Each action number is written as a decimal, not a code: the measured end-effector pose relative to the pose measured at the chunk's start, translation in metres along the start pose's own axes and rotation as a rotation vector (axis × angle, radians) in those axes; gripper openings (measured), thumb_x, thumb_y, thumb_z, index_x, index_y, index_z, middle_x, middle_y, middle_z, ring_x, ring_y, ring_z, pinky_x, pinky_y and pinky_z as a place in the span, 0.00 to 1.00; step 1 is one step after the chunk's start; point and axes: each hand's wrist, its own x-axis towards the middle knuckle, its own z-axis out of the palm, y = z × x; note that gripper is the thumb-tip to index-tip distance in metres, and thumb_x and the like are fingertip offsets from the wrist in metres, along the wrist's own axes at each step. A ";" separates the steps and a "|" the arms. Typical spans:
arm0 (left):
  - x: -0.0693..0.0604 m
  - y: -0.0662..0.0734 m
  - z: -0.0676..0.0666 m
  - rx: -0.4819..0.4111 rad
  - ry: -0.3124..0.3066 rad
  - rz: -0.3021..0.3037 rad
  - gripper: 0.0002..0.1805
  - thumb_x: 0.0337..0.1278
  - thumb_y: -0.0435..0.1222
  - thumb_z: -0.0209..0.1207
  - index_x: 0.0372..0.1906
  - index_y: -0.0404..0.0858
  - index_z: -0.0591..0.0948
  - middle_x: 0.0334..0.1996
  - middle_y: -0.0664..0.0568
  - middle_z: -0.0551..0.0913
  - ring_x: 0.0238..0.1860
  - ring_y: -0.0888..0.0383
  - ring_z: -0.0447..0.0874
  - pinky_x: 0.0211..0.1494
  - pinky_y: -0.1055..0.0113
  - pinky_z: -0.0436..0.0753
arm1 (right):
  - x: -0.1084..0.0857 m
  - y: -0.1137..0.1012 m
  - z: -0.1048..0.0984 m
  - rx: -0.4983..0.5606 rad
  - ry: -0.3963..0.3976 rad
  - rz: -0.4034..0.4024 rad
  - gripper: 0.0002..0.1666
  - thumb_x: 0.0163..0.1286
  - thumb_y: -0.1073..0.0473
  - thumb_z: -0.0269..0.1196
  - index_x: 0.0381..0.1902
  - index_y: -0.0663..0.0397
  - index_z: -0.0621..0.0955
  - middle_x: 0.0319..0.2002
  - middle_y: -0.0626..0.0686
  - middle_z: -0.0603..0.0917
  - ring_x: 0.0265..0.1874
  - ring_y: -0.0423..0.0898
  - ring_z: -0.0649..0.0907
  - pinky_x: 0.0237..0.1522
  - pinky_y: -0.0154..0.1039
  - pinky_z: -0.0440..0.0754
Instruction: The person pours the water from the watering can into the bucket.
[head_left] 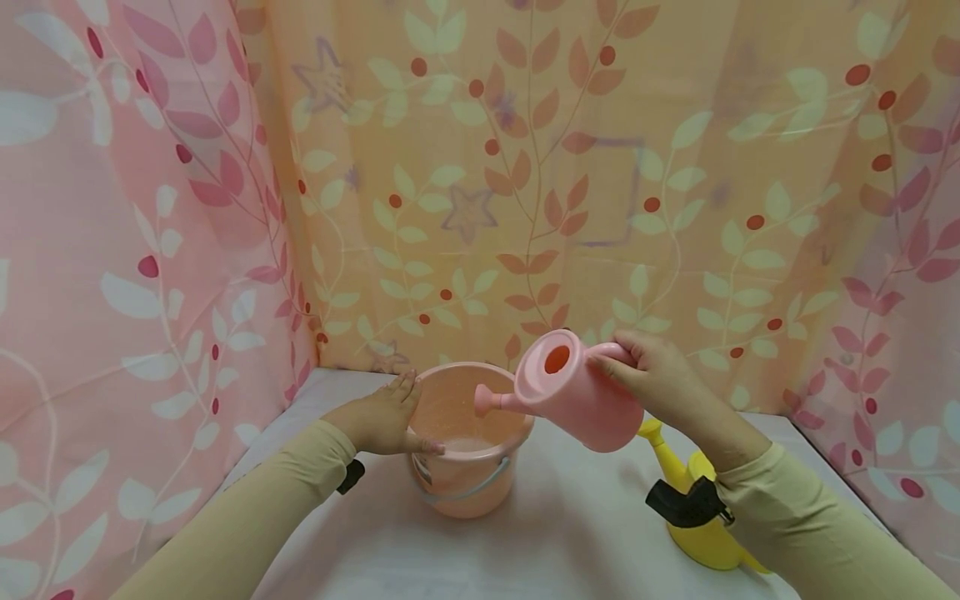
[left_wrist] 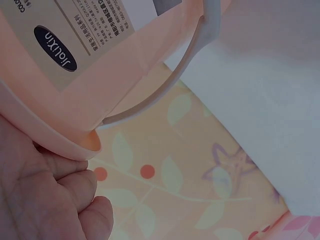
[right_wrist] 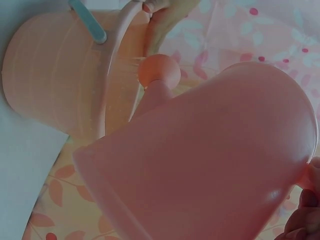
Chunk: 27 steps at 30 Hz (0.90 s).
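In the head view, my right hand grips the handle of a pink watering can, tilted left. Its spout head hangs over the mouth of a peach-coloured bucket; faint streaks run from it towards the bucket in the right wrist view. The bucket stands upright. My left hand rests on the bucket's left rim, fingers extended and thumb along the near edge. A label shows on the bucket's side in the left wrist view, and its grey handle hangs down.
A yellow watering can stands at the right, partly hidden behind my right forearm. White cloth covers the table. Leaf-patterned curtains enclose the back and both sides.
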 end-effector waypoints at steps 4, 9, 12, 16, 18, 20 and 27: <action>0.000 0.000 0.000 0.000 -0.007 -0.001 0.65 0.39 0.75 0.45 0.68 0.24 0.49 0.69 0.31 0.43 0.70 0.41 0.40 0.67 0.47 0.52 | 0.000 0.000 0.000 -0.008 -0.001 -0.002 0.19 0.62 0.45 0.60 0.29 0.56 0.74 0.22 0.52 0.75 0.26 0.48 0.75 0.26 0.36 0.77; -0.001 0.001 -0.001 0.000 -0.008 -0.002 0.65 0.39 0.75 0.45 0.68 0.25 0.50 0.69 0.32 0.43 0.70 0.41 0.39 0.68 0.48 0.52 | 0.001 0.000 0.000 -0.024 0.001 -0.005 0.20 0.62 0.45 0.60 0.27 0.56 0.74 0.20 0.51 0.73 0.25 0.48 0.74 0.25 0.36 0.76; -0.001 0.000 -0.001 0.002 -0.004 0.001 0.65 0.39 0.75 0.45 0.68 0.24 0.50 0.69 0.31 0.44 0.70 0.41 0.40 0.68 0.48 0.52 | 0.001 -0.001 -0.001 -0.027 0.002 -0.006 0.20 0.62 0.44 0.60 0.27 0.56 0.74 0.19 0.51 0.72 0.25 0.47 0.74 0.25 0.37 0.75; -0.001 0.001 -0.001 0.008 -0.007 -0.006 0.65 0.39 0.75 0.45 0.68 0.24 0.50 0.69 0.32 0.44 0.70 0.41 0.40 0.68 0.48 0.51 | 0.000 -0.002 -0.002 -0.033 0.003 -0.003 0.20 0.62 0.44 0.60 0.26 0.55 0.73 0.19 0.51 0.71 0.25 0.47 0.73 0.24 0.37 0.74; -0.002 0.001 -0.001 0.007 -0.008 -0.009 0.65 0.39 0.75 0.45 0.68 0.24 0.50 0.69 0.32 0.44 0.70 0.41 0.40 0.68 0.48 0.51 | 0.000 -0.002 -0.002 -0.036 0.004 -0.002 0.20 0.62 0.44 0.60 0.26 0.55 0.73 0.19 0.51 0.71 0.25 0.47 0.73 0.24 0.37 0.74; -0.002 0.001 -0.001 0.013 -0.011 -0.011 0.65 0.39 0.75 0.44 0.68 0.25 0.49 0.69 0.32 0.44 0.70 0.41 0.40 0.68 0.49 0.50 | 0.000 -0.002 -0.002 -0.036 0.003 -0.001 0.20 0.61 0.44 0.60 0.27 0.55 0.73 0.19 0.51 0.71 0.25 0.47 0.74 0.25 0.37 0.75; -0.003 0.003 -0.003 -0.002 -0.007 -0.005 0.64 0.41 0.73 0.46 0.68 0.24 0.50 0.69 0.32 0.44 0.70 0.40 0.41 0.68 0.48 0.51 | 0.002 0.000 0.000 -0.041 0.005 -0.021 0.18 0.62 0.46 0.60 0.27 0.55 0.74 0.19 0.51 0.72 0.25 0.48 0.74 0.25 0.36 0.76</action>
